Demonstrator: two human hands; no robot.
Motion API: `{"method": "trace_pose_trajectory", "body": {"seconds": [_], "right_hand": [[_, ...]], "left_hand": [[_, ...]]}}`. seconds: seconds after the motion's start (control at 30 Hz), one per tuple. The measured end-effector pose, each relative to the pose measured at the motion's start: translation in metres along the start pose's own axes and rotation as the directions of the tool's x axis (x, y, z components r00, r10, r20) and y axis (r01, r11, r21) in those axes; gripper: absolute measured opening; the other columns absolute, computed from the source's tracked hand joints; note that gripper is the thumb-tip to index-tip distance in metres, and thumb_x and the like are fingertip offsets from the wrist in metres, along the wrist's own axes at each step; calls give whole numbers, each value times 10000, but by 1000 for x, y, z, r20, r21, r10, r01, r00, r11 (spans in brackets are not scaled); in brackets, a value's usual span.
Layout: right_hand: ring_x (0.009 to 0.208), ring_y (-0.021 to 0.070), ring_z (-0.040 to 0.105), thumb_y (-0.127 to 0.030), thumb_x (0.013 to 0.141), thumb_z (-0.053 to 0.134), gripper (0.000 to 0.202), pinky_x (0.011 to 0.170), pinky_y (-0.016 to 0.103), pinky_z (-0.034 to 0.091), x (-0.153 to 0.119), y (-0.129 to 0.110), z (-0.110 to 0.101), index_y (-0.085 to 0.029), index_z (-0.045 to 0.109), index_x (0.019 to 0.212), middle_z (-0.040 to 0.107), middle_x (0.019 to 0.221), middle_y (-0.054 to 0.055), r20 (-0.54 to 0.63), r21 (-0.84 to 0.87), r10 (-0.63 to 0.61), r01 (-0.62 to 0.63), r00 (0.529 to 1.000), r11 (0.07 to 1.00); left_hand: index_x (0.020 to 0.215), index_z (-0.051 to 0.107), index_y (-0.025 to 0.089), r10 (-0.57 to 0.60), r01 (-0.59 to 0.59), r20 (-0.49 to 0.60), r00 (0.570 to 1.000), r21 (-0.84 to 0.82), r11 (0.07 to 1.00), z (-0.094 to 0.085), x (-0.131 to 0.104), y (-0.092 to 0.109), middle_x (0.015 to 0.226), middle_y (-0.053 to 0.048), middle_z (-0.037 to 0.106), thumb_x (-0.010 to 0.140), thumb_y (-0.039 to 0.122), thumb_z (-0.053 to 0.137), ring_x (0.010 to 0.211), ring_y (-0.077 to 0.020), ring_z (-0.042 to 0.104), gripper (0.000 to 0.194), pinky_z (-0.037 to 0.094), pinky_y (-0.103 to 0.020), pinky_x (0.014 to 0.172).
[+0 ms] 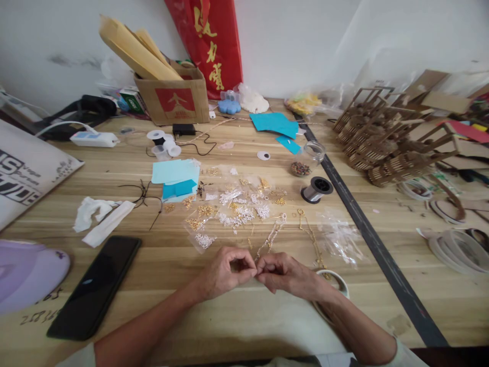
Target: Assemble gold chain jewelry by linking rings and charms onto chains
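My left hand and my right hand meet fingertip to fingertip low over the table, both pinched closed. A thin silver chain runs down from a ring to the fingers of my right hand. What the left fingertips pinch is too small to make out. To the right lies a gold chain, reaching toward a white tape roll beside my right wrist. Just beyond my hands spread silver findings and gold findings, loose and in small clear bags.
A black phone lies left of my forearm. Beyond the findings stand a wire spool and a bead jar. A cardboard box sits at the back; brown slatted models crowd the right. Clear bags lie right.
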State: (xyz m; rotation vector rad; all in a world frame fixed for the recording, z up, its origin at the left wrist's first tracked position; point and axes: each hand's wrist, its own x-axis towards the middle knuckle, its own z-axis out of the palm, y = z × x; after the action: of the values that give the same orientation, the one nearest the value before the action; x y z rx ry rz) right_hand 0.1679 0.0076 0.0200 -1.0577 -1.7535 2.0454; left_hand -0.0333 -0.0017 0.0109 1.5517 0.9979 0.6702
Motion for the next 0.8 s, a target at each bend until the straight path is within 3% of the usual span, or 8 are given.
{"method": "trace_pose_trajectory", "body": {"seconds": [0.13,0.8], "right_hand": [[492,66,374,-375,848,614,237,484,212,257,0,1,0,-147,554,878,475,556,-71,0,14,-14,14,1000,1000],[494,64,362,-426,852,614,302,480,209,249,2,7,-2,-142,568,759,440,541,-69,2,31,-53,53,999,998]], "left_hand": [[672,659,150,-9,9,4,1000,-21,1000,1,0,1,632,5,623,737,185,625,606,-118,533,80,414,-220,589],[680,685,153,24,-24,-10,1000,-17,1000,1,0,5,622,2,639,755,209,651,590,-115,539,99,421,-215,587]]}}
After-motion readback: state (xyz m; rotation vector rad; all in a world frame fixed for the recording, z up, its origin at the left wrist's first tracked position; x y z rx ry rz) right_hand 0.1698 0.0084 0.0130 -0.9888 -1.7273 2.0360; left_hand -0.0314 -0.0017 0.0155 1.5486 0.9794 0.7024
